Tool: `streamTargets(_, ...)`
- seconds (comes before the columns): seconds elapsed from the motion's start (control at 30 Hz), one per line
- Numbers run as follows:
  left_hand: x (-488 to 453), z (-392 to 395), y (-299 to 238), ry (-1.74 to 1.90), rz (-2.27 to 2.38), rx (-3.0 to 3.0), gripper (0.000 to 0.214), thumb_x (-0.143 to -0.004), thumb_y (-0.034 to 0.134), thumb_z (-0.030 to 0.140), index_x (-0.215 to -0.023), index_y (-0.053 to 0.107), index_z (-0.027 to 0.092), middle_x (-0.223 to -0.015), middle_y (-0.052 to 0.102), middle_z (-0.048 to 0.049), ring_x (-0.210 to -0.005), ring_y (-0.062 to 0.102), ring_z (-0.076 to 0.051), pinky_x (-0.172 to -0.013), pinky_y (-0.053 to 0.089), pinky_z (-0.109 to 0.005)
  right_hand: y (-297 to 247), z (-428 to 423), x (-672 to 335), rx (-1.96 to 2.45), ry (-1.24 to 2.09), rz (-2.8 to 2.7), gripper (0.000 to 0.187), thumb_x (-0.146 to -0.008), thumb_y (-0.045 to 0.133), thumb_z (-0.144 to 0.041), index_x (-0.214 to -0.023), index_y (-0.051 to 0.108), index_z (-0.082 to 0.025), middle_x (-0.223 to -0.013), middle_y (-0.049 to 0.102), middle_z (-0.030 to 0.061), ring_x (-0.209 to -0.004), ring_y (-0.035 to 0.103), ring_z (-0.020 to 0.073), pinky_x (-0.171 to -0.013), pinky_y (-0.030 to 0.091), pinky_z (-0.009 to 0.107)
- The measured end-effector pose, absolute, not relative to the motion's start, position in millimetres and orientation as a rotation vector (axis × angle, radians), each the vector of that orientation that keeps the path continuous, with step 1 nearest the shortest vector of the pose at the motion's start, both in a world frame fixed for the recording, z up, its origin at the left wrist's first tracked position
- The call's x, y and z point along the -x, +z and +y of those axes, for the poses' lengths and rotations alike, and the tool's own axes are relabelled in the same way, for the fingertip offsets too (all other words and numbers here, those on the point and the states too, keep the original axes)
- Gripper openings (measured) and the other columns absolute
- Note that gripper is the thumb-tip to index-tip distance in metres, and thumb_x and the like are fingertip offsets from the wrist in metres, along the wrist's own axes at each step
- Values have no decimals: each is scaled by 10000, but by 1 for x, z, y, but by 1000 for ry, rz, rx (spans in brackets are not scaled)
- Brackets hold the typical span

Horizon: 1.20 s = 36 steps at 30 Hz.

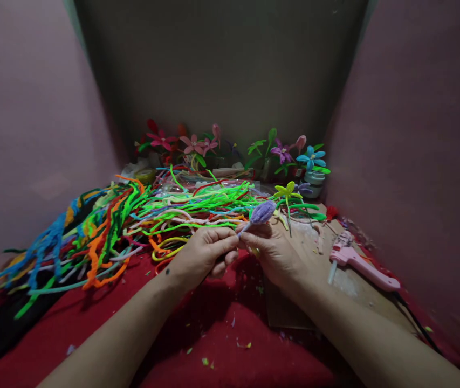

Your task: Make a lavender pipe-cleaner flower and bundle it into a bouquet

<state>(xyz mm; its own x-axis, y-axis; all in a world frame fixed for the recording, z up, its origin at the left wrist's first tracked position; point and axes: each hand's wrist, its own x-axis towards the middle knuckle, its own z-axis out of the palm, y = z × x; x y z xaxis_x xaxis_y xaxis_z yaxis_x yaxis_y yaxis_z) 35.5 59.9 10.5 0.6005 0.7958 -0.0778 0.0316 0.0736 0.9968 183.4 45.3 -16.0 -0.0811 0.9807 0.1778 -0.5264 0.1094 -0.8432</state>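
Note:
My left hand and my right hand meet at the middle of the view, both pinched on the thin stem of a lilac pipe-cleaner bud. The fuzzy oval bud points up and to the right, just above my right fingers. Both hands hover over the red cloth, directly in front of a big heap of loose pipe cleaners in green, orange, blue, pink and white.
A pink glue gun lies on a brown board at the right, its cord trailing toward me. Finished pipe-cleaner flowers stand along the back wall. Small scraps dot the red cloth. Pink walls close in left and right.

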Motion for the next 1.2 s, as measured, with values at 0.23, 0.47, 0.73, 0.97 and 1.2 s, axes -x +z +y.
streamTargets(0.23,-44,52,-6,1134,1061,-2210,128,-816,504,208,-751,613,185,-602,522,15,-559,466,-101,-577,340,-222,-16,46,-181,723,1301,-907,109,-615,746,-182,-710,695,-200,-733,669,-16,-727,581,136,-787,437,301)
streamTargets(0.47,-40,58,7,859,927,-1487,233,-804,542,333,-644,497,170,-467,408,69,-335,288,-37,-346,214,-166,-8,40,-183,779,1325,-1075,146,-676,713,-271,-809,716,-211,-824,679,1,-777,580,149,-798,425,312)
streamTargets(0.73,-33,62,8,648,582,-1048,154,-832,551,284,-746,537,156,-478,396,91,-300,158,5,-289,178,-111,-12,48,-187,729,1422,-1041,182,-661,721,-265,-837,728,-220,-728,679,-8,-697,565,126,-703,421,264)
streamTargets(0.97,-32,62,3,584,409,-956,143,-854,520,248,-754,541,148,-461,346,106,-290,86,6,-264,208,-103,-13,47,-189,700,1579,-976,229,-627,727,-203,-856,720,-216,-614,627,-29,-512,445,72,-475,288,198)
streamTargets(1.2,-37,60,7,667,641,-1249,210,-853,495,358,-800,561,166,-507,428,73,-305,226,-20,-308,221,-150,-14,47,-185,704,1515,-921,121,-635,688,-183,-754,706,-192,-636,630,-27,-559,483,81,-524,325,212)
